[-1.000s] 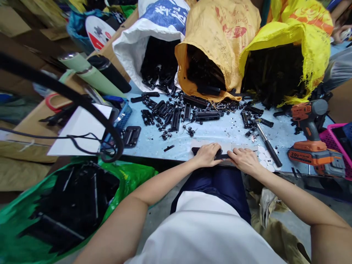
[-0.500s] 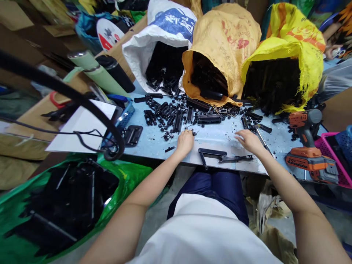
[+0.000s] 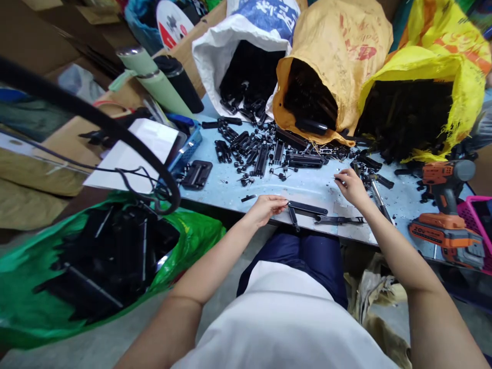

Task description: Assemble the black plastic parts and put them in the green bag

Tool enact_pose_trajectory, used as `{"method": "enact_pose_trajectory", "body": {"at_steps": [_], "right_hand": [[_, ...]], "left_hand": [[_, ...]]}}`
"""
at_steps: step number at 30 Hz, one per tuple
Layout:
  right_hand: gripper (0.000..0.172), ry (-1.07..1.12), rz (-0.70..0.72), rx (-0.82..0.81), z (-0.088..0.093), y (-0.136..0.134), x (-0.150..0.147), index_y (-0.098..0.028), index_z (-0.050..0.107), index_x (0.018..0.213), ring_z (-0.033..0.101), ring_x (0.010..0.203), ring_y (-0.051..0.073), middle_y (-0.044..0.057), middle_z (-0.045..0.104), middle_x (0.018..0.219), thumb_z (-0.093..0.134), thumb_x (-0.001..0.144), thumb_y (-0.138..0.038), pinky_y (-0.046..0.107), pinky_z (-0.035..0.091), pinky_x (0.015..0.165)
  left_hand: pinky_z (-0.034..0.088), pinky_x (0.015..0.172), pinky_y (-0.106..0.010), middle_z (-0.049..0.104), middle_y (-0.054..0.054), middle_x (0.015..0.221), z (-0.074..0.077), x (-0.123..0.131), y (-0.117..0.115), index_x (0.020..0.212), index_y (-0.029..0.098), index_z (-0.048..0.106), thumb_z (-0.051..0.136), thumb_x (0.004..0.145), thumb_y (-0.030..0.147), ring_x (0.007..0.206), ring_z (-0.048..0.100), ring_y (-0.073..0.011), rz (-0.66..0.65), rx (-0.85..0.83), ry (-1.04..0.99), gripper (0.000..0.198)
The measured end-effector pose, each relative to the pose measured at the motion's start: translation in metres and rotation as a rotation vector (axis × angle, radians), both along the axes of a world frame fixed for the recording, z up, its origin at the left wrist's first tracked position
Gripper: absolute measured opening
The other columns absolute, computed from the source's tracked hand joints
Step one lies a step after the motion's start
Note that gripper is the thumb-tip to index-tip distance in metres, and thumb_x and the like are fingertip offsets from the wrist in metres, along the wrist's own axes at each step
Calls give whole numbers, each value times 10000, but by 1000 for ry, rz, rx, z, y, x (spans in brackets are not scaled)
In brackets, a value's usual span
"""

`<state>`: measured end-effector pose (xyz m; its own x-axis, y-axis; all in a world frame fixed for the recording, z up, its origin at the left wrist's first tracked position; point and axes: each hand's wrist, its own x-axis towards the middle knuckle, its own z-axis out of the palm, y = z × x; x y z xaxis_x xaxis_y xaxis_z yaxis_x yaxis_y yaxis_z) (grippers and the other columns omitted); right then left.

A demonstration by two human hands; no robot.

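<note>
the person sits at the pale blue table (image 3: 307,187), in the middle of the frame. their left hand (image 3: 266,208) rests at the near edge, fingers drawn into a pinch with the tips touching the left end of the black bar (image 3: 308,208); anything held between them is too small to make out. the bar lies flat just below centre, joined to a thinner arm (image 3: 340,220) running off to the right. the right hand (image 3: 350,186) hovers right of centre, thumb and forefinger pinched shut over tiny bits scattered on the tabletop. above the hands lies a pile of black parts (image 3: 253,148), spilling from a white sack (image 3: 246,31), an orange sack (image 3: 338,51) and a yellow sack (image 3: 434,61) along the top. an orange drill (image 3: 442,205) stands at the right edge and a green bag (image 3: 184,246) sits lower left.
</note>
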<state>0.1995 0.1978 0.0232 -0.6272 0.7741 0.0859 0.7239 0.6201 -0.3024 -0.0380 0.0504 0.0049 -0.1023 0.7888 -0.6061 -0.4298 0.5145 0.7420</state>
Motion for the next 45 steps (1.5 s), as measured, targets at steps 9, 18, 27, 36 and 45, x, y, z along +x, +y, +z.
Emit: {"method": "enact_pose_trajectory", "body": {"at_steps": [9,18,27,36,45], "right_hand": [[206,46,134,-245,22,-61,17,-176,636,865,597,701,152,60,654,812,483,829,-310,254,466,637],[188,-271,267,-220,38,-69,-8,-159,645,819,608,752,164,78,656,816,466,785,-115,230,422,667],[190,-391,251,-209,46,-74,-16,-136,632,854,613,809,174,99,655,865,449,817,-104,227,414,702],[296,-103,271,-26,-6,-84,17,-171,549,1137,612,899,185,115,643,995,406,885,-233,305,480,766],[499,-219,315,161,-25,-86,48,-129,564,1113,578,926,225,177,591,1086,395,858,-523,335,445,750]], "left_hand": [[450,532,-216,586,9,519,-6,8,12,593,111,645,769,512,211,471,514,-70,-24,78,112,179],[474,712,-327,631,-93,809,-22,19,2,888,140,643,433,873,232,777,593,-178,-253,763,1297,230],[411,585,-297,605,-91,711,-46,3,5,966,95,576,257,929,150,652,564,-158,-587,1095,1771,326],[428,746,-377,643,-141,958,-38,-2,1,1107,129,546,331,906,194,915,585,-219,-701,1027,1753,302],[368,938,-421,564,-153,1190,-35,21,10,1218,142,494,389,886,371,1092,524,-244,-942,1220,1619,416]]}}
